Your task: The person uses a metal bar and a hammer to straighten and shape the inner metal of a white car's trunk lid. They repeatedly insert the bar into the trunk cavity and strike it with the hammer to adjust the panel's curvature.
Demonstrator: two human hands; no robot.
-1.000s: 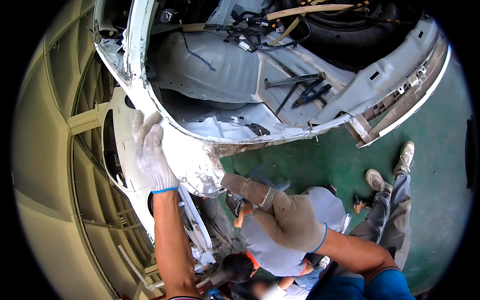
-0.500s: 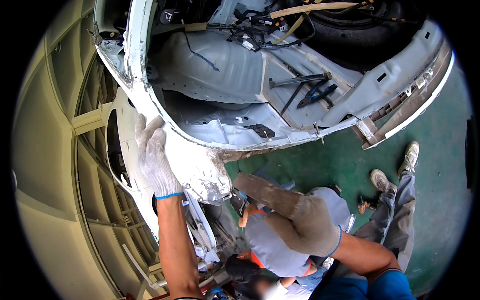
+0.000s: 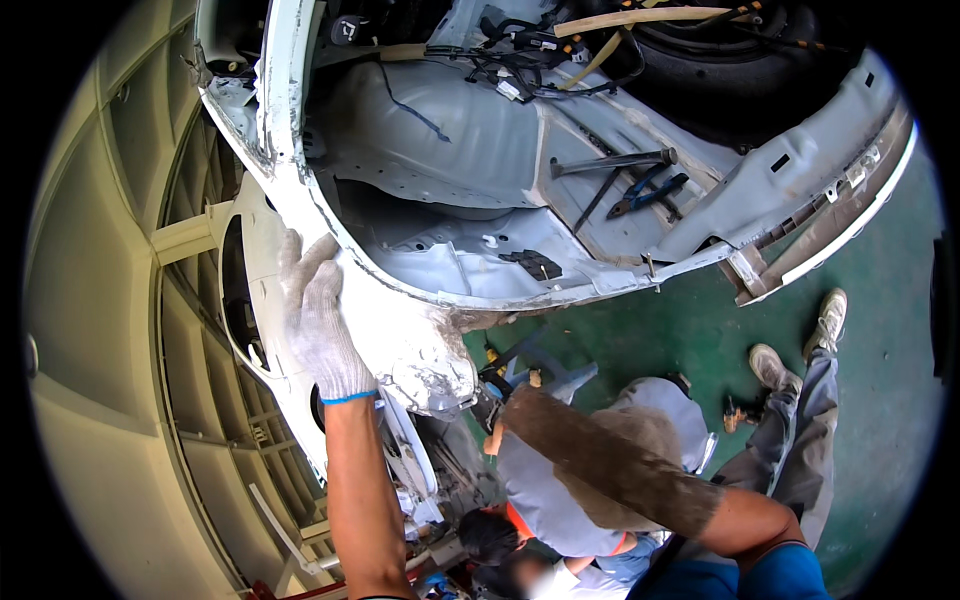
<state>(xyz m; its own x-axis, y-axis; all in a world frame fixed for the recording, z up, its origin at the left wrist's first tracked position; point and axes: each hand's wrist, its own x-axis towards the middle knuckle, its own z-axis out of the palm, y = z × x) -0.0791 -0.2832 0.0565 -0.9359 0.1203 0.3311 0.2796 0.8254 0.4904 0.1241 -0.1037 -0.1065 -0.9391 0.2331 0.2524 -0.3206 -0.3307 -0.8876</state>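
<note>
White panel (image 3: pixel 385 300) apparently under left hand (image 3: pixel 325 325)

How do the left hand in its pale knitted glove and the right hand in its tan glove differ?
The left hand shows uncovered; the right hand is partly hidden behind a flat brown strip.
The left hand rests on white curved car bodywork; the right hand is off it.
Both are gloved.

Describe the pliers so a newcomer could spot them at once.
Start with the stripped white car body and look inside its open, grey back end. Toward the right of that space, find a long metal bar and a thin dark rod; the pliers lie just beside them. Unlike those straight pieces, they have two spread, blue-and-black handles.
</note>
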